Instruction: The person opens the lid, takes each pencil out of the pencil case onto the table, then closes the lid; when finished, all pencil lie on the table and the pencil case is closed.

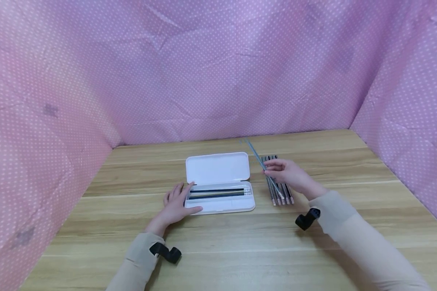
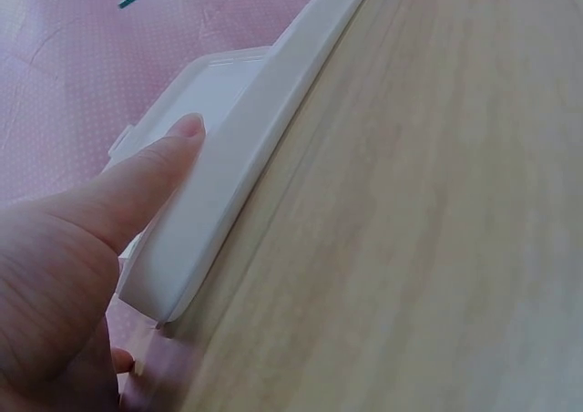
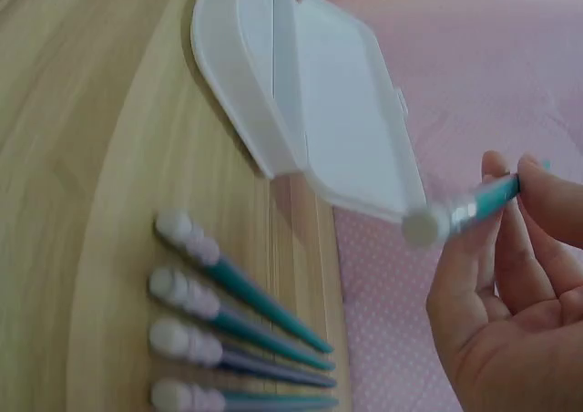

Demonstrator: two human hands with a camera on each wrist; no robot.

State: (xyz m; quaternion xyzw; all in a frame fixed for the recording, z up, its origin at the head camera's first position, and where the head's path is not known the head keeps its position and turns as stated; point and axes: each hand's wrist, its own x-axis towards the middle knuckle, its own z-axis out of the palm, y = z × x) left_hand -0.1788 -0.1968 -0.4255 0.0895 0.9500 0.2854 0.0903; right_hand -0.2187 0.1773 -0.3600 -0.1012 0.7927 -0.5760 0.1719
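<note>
A white pencil case (image 1: 218,208) lies with its lid (image 1: 217,169) folded back. Several dark pencils (image 1: 218,193) are inside it, erasers toward the right. My left hand (image 1: 172,205) holds the case's left end, thumb along the front wall and forefinger near the hinge corner; in the left wrist view the thumb (image 2: 150,180) presses on the front rim. My right hand (image 1: 285,173) pinches a teal pencil (image 3: 492,200) between thumb and fingers, its white eraser end toward me. That pencil slants above a row of pencils (image 1: 285,196) on the table.
The wood-grain table (image 1: 218,250) runs back to a pink dotted cloth (image 1: 218,81) hung behind and on both sides. In the right wrist view, several pencils (image 3: 264,303) with white erasers lie side by side, near the case's right end.
</note>
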